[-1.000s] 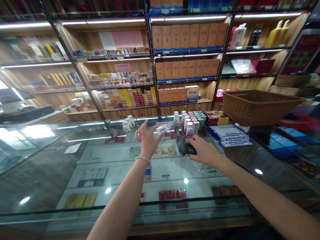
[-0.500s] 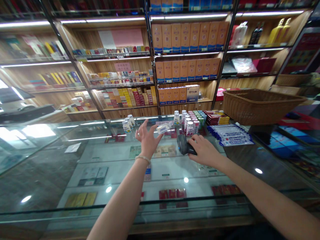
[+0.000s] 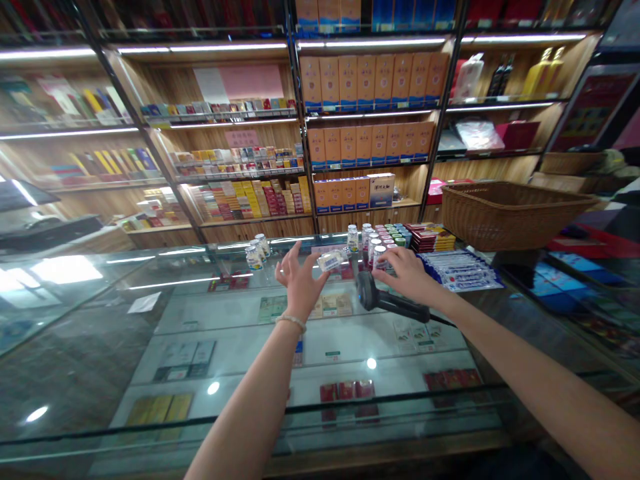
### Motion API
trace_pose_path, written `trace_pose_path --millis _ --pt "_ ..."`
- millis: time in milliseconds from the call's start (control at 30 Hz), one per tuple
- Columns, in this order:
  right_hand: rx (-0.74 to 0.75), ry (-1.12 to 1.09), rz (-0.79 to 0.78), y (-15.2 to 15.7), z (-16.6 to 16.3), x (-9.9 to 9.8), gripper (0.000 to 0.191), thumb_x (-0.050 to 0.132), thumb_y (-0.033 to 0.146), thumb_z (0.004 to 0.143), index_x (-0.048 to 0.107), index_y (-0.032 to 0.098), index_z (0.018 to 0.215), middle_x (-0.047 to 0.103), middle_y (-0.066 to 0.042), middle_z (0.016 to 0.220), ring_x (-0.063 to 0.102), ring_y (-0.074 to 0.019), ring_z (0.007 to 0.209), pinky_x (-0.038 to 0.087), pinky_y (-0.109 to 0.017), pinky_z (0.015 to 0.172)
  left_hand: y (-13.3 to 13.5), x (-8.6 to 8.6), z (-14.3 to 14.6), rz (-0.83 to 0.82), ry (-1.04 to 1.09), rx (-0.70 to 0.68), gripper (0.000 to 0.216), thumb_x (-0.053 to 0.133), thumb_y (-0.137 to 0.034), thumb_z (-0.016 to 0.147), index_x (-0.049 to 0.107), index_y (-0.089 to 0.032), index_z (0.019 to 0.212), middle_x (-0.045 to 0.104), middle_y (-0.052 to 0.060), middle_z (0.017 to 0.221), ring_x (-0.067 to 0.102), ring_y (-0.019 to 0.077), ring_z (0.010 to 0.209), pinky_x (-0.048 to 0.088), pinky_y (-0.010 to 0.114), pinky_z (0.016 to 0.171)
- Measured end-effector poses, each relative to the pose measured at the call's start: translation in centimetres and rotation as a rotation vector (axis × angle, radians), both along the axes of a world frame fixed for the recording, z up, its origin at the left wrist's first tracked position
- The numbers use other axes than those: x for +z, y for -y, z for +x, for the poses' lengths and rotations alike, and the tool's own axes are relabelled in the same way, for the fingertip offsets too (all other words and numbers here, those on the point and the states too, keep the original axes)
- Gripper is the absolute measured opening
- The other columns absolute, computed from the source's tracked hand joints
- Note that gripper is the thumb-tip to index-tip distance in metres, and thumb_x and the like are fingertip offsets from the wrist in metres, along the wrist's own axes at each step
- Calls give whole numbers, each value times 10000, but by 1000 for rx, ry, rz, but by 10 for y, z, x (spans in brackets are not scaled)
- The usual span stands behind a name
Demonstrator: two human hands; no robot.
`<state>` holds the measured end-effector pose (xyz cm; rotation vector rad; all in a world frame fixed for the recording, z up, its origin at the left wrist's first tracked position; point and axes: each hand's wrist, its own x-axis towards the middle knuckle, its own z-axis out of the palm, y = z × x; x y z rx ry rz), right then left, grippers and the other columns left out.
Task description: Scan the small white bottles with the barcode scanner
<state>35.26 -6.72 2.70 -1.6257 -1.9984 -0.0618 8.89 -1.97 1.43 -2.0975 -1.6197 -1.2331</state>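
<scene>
My left hand (image 3: 303, 283) pinches a small clear bottle with a white label (image 3: 331, 259) between thumb and fingers, tilted on its side above the glass counter. A black handheld barcode scanner (image 3: 393, 303) lies on the glass below my right hand, its head toward the left. My right hand (image 3: 407, 273) is off the scanner, fingers apart, at the front small bottle with a pinkish label (image 3: 379, 255). Its fingertips overlap that bottle; whether they touch it I cannot tell. Beyond stands another white-labelled bottle (image 3: 353, 238).
Several small bottles (image 3: 255, 255) stand on the left. To the right are rows of colored cans (image 3: 399, 238), stacked red packs (image 3: 427, 239), blue-and-white sachets (image 3: 460, 269) and a wicker basket (image 3: 515, 217). Cigarette packs (image 3: 347, 391) lie under the glass counter (image 3: 240, 333). Shelves of boxes stand behind.
My right hand has let go of the barcode scanner and moved up to the front bottle. The scanner now rests on the glass. My left hand still holds its bottle, slightly farther right.
</scene>
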Motion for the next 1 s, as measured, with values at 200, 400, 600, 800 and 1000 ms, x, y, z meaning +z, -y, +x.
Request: trace_pose_path --millis 200,400,600,800,1000 --pt "-40 -151 13 -40 -32 21 367 551 561 949 761 297 1093 589 -87 1301 475 -300 1291 372 -479 1103 4 3 2 25 22 -31 380 812 -401 803 725 -308 1161 404 111 1608 362 367 1470 225 592 1221" --pt "-163 -238 18 -55 -53 9 410 499 594 967 786 301 964 604 -81 1271 469 -312 1261 376 -515 1077 4 1 4 47 -7 -56 410 820 -394 796 718 -323 1186 419 104 1604 367 360 1472 192 601 1228" --pt "-153 -270 -8 -57 -50 -1 408 485 560 964 777 283 902 611 -69 1277 455 -315 1287 374 -523 1075 5 0 6 38 -26 -70 401 828 -361 792 716 -337 1176 421 94 1610 384 355 1465 176 618 1224" --pt "-78 -445 14 -51 -46 2 363 536 557 904 772 281 922 584 -71 1322 454 -319 1316 338 -563 1125 8 2 12 12 -5 -64 438 826 -354 790 691 -330 1205 415 109 1607 381 350 1467 207 602 1220" --pt "18 -476 65 -44 -41 10 326 567 532 901 754 269 949 571 -79 1337 435 -297 1342 313 -519 1158 9 -3 20 -31 -28 -134 691 842 -475 750 602 -290 1370 371 159 1613 369 378 1465 239 578 1216"
